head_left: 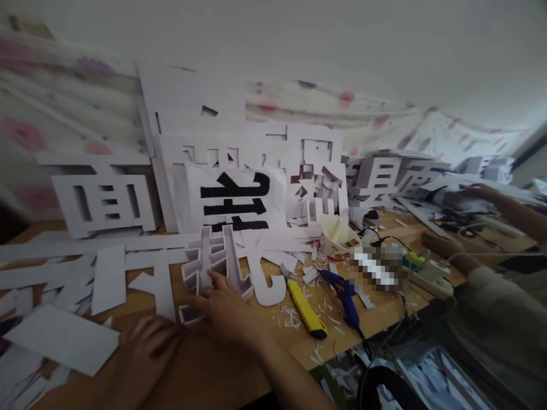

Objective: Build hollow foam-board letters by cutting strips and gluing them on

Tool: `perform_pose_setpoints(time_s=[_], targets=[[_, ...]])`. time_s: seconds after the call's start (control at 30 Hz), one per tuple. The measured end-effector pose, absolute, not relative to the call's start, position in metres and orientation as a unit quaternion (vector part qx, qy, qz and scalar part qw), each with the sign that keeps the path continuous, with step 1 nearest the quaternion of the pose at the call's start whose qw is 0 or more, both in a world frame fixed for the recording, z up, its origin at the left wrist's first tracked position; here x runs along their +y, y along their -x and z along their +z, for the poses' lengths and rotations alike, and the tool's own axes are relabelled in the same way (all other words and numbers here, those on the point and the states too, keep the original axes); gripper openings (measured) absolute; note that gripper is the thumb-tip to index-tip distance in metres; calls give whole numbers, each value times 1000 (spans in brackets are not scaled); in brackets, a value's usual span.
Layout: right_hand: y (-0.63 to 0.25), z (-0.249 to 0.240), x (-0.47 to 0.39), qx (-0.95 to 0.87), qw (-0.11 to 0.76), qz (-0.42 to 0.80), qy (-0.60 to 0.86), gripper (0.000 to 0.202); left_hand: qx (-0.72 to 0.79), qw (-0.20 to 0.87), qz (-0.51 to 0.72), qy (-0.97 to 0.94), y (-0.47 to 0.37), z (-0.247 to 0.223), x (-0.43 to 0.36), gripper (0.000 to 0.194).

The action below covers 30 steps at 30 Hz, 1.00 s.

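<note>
A hollow white foam-board character (208, 253) with raised side walls lies on the bench in front of me. My right hand (224, 310) reaches over its lower part, index finger extended inside and the other fingers closed about a low wall. My left hand (149, 341) rests on the wood at the lower left corner of that character, fingers curled together; what they may hold is hidden. A flat white cut-out with a hooked end (267, 285) lies just to the right. Beyond it are a yellow utility knife (305, 304) and a blue glue gun (346, 296).
White board strips and offcuts (64, 336) cover the left side. Finished white characters (105, 202) and a sheet with black strokes (237, 193) stand behind. A paper tub (337, 239) and power strip (427, 279) are right. Another person's hand (442, 245) works at far right.
</note>
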State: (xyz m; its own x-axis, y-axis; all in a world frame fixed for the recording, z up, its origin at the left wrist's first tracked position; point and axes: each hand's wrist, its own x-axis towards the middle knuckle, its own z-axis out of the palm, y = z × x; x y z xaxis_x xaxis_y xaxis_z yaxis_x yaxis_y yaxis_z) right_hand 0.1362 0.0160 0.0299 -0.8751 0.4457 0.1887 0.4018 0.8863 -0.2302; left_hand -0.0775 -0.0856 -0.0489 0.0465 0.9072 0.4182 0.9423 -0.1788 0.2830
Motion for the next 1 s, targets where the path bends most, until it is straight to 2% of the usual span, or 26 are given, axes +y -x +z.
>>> perform_pose_setpoints(time_s=[0.17, 0.47, 1.0], targets=[[-136, 31, 17, -963, 105, 109, 223, 38, -643, 72, -274, 712, 69, -49, -85, 31], [-136, 28, 19, -958, 123, 143, 216, 47, -676, 37, -283, 679, 49, -27, -88, 25], [-135, 33, 15, -960, 110, 122, 227, 48, -678, 35, -274, 681, 50, -27, -87, 22]])
